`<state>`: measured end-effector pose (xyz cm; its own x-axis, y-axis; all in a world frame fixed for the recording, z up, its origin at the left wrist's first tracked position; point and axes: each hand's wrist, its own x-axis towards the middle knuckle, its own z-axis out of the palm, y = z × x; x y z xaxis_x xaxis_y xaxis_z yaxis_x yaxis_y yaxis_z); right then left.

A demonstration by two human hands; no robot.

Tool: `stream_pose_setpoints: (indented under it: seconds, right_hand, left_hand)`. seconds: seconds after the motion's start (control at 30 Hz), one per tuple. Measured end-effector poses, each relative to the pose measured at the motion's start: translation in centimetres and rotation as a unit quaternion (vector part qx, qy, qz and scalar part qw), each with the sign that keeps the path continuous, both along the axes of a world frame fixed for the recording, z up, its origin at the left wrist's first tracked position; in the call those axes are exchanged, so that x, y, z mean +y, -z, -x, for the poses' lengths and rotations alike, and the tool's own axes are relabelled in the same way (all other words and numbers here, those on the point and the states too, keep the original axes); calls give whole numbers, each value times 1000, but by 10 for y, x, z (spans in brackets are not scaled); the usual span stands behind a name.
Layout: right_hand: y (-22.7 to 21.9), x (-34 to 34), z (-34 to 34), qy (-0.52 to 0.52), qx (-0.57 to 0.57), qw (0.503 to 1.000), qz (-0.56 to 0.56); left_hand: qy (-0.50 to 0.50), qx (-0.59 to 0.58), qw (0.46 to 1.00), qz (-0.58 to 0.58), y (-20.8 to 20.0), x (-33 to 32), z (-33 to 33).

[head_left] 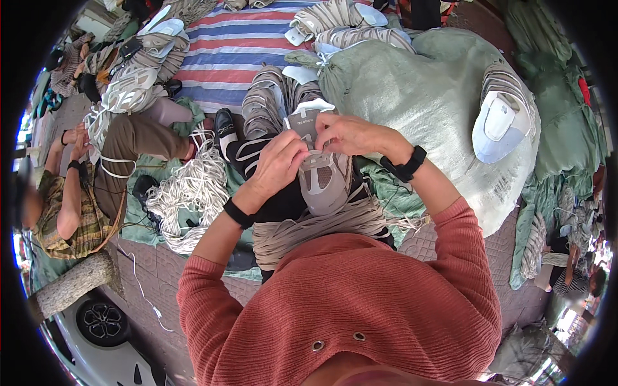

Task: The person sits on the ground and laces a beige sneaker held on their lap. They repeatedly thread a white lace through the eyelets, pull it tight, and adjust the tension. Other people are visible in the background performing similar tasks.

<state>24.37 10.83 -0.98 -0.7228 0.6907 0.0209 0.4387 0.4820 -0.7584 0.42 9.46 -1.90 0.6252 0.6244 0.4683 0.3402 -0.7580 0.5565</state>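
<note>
A grey-beige shoe upper (324, 193) lies over my lap, its toe toward me and its tongue pointing away. My left hand (278, 164) is closed at the left edge of its lacing opening, thumb and fingers pressed on the upper. On the other side my right hand (353, 135) is closed in a pinch over the opening. Whatever is between those fingertips is too small to make out. A thick bundle of beige laces (309, 225) lies across my lap under the toe. Just beyond my hands are stacked shoe uppers (262, 96).
A pile of white laces (193, 199) lies to the left, beside a seated person (67, 199). A large pale-green sack (425, 103) bulges at the right, with nested uppers (505, 116) on it. A striped sheet (222, 51) spreads ahead. A car wheel (103, 321) shows at lower left.
</note>
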Motion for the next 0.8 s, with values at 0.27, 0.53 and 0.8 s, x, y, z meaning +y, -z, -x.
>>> stream_pose_setpoints:
  seconds: [0.27,0.53,0.8]
  right_hand:
    - [10,-17,13,138,15,965,-221]
    - [62,-40,28,305,87,902,-294]
    - [33,-40,20,228,94,950,-191]
  left_hand:
    - [-78,83,993,-1,5,19,6]
    - [39,253,957,-136,2,42,2]
    - [-24,123,972,199,-12,73,67]
